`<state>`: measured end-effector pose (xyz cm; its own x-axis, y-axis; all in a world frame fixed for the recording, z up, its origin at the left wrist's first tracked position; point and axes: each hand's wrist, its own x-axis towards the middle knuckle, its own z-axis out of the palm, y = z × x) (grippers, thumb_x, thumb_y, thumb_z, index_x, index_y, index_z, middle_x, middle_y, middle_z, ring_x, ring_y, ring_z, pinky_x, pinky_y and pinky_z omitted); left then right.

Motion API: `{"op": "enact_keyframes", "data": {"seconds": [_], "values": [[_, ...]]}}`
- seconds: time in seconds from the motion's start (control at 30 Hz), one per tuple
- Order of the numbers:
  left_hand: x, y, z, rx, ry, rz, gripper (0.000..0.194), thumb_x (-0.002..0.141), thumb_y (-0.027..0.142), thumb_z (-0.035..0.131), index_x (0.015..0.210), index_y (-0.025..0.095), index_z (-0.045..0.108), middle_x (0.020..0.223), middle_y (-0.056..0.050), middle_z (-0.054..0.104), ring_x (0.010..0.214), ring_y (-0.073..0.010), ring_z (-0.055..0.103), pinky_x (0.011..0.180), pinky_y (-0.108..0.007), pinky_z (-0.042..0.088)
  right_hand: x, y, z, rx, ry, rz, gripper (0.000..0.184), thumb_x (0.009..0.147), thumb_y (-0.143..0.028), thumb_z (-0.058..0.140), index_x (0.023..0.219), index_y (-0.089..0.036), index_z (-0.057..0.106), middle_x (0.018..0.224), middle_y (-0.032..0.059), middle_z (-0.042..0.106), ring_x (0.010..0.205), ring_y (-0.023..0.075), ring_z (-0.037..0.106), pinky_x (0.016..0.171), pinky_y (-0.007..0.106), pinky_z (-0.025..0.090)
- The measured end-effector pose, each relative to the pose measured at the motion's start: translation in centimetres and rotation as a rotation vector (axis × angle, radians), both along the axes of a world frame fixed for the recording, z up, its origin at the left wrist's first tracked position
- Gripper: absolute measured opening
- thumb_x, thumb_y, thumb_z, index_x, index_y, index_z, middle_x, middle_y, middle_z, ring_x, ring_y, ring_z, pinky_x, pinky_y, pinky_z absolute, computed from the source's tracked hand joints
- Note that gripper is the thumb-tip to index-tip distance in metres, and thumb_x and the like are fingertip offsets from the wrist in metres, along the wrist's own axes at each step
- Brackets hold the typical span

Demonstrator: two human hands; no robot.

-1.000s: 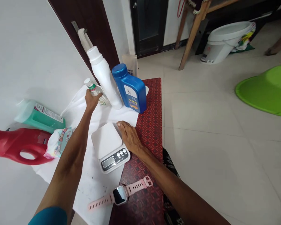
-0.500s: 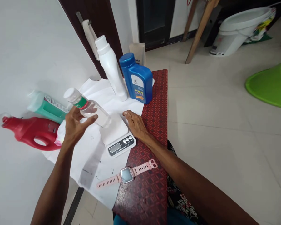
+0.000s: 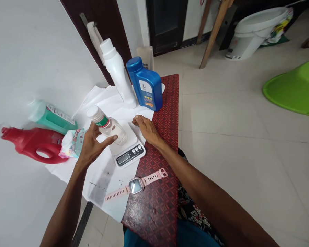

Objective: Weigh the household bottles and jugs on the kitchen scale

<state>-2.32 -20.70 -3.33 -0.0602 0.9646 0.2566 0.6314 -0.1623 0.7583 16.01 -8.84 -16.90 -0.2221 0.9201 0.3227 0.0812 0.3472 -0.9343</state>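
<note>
Clear bottle: over the white scale (image 3: 130, 156); cap points to 10 o'clock; clear bottle (image 3: 114, 129) base meets or nearly meets the plate, full seating cannot be told.
Handling: looks smooth, perhaps slippery; wall stiffness and fill cannot be told, so weight is a guess, likely modest.
Best hold: round the body below the green-and-red label, thumb opposite fingers; cap a poorer grip.
Left hand (image 3: 92, 146): at 9 o'clock of the bottle, thumb and fingers apart around its body.
Right hand (image 3: 147, 129): at 2 o'clock of the scale, just beside it; fingers close together, nothing seen in them.
Scale at 12: tall white bottle (image 3: 119, 77), a knock risk.
At 1: blue bottle (image 3: 146, 87).
At 9: wipes packet (image 3: 76, 140), red jug (image 3: 36, 140) beyond.
At 5: pink-strapped watch (image 3: 135, 185).
Edge: red tabletop (image 3: 168, 103) ends at 3 o'clock; upward seems the easier way for moving.
</note>
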Motion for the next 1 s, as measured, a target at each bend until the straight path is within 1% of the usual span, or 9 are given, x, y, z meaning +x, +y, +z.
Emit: {"op": "enact_keyframes", "data": {"seconds": [0.1, 0.23, 0.4, 0.53, 0.63, 0.77, 0.87, 0.93, 1.0], "values": [[0.0, -0.6, 0.0, 0.039, 0.049, 0.032, 0.075, 0.075, 0.052, 0.091, 0.137, 0.026, 0.058, 0.143, -0.013, 0.067, 0.127, -0.0324, 0.07, 0.105, -0.049, 0.06, 0.2, 1.0, 1.4, -0.05, 0.013, 0.024, 0.042, 0.111, -0.049, 0.043, 0.084, -0.024, 0.063, 0.092, 0.0065, 0.079, 0.091, 0.022, 0.076, 0.089, 0.036, 0.057], [0.2, -1.3, -0.6, 0.086, 0.078, 0.118, 0.073, 0.078, 0.059, 0.086, 0.137, 0.027, 0.058, 0.144, -0.013, 0.065, 0.124, -0.0303, 0.069, 0.105, -0.049, 0.059, -0.4, 1.5, 2.6, -0.027, 0.048, 0.02, 0.048, 0.11, -0.054, 0.041, 0.082, -0.023, 0.066, 0.077, 0.0029, 0.075, 0.077, 0.019, 0.072, 0.081, 0.033, 0.054], [1.7, -1.2, -2.0, 0.083, 0.119, 0.24, 0.063, 0.077, 0.056, 0.089, 0.124, 0.022, 0.065, 0.123, -0.01, 0.075, 0.11, -0.028, 0.073, 0.098, -0.046, 0.06, -1.2, 1.5, 1.0, -0.062, 0.035, -0.037, 0.062, 0.106, -0.069, 0.033, 0.078, -0.023, 0.064, 0.066, 0.0028, 0.068, 0.064, 0.0183, 0.065, 0.074, 0.033, 0.05], [2.9, -0.7, -2.7, 0.106, 0.099, 0.325, 0.05, 0.077, 0.05, 0.089, 0.112, 0.02, 0.07, 0.107, -0.009, 0.08, 0.096, -0.025, 0.076, 0.085, -0.039, 0.062, -1.0, 1.9, -0.1, -0.049, -0.025, -0.036, 0.063, 0.104, -0.07, 0.032, 0.079, -0.023, 0.064, 0.066, 0.0044, 0.068, 0.061, 0.0199, 0.064, 0.073, 0.035, 0.048], [2.2, -0.1, -2.7, 0.124, 0.05, 0.367, 0.043, 0.078, 0.049, 0.088, 0.105, 0.02, 0.071, 0.104, -0.008, 0.08, 0.092, -0.0234, 0.076, 0.079, -0.036, 0.062, -0.8, 2.0, -0.1, -0.045, -0.059, -0.016, 0.062, 0.104, -0.07, 0.031, 0.08, -0.023, 0.064, 0.068, 0.0053, 0.069, 0.06, 0.0205, 0.063, 0.073, 0.036, 0.048], [-2.5, 2.8, -2.3, 0.199, 0.096, 0.529, 0.045, 0.076, 0.055, 0.087, 0.098, 0.02, 0.068, 0.101, -0.009, 0.079, 0.092, -0.0251, 0.075, 0.08, -0.037, 0.06, -0.9, 1.9, 0.0, -0.032, -0.092, -0.012, 0.061, 0.105, -0.067, 0.029, 0.08, -0.024, 0.063, 0.069, 0.0058, 0.07, 0.059, 0.0207, 0.063, 0.073, 0.036, 0.049], [-8.0, 6.9, -1.7, 0.193, 0.229, 0.774, 0.044, 0.075, 0.05, 0.087, 0.093, 0.02, 0.061, 0.095, -0.009, 0.075, 0.096, -0.0297, 0.073, 0.09, -0.043, 0.058, -1.0, 2.0, 0.0, -0.02, -0.14, -0.022, 0.058, 0.107, -0.062, 0.028, 0.08, -0.024, 0.062, 0.068, 0.0054, 0.07, 0.059, 0.0206, 0.064, 0.075, 0.036, 0.048], [-11.6, 9.8, -1.2, 0.134, 0.265, 0.942, 0.044, 0.074, 0.045, 0.088, 0.093, 0.02, 0.056, 0.101, -0.013, 0.074, 0.106, -0.0344, 0.071, 0.099, -0.049, 0.056, -1.0, 2.1, 0.0, -0.024, -0.167, -0.025, 0.055, 0.108, -0.058, 0.029, 0.08, -0.024, 0.062, 0.068, 0.0052, 0.07, 0.059, 0.0206, 0.064, 0.075, 0.036, 0.048], [-14.6, 12.1, -1.0, 0.117, 0.266, 1.042, 0.047, 0.073, 0.043, 0.089, 0.095, 0.02, 0.054, 0.108, -0.016, 0.072, 0.12, -0.0377, 0.069, 0.106, -0.051, 0.053, -1.0, 2.2, 0.0, -0.023, -0.186, -0.021, 0.052, 0.109, -0.054, 0.031, 0.079, -0.024, 0.062, 0.069, 0.0055, 0.071, 0.059, 0.0205, 0.064, 0.075, 0.035, 0.048]]}}
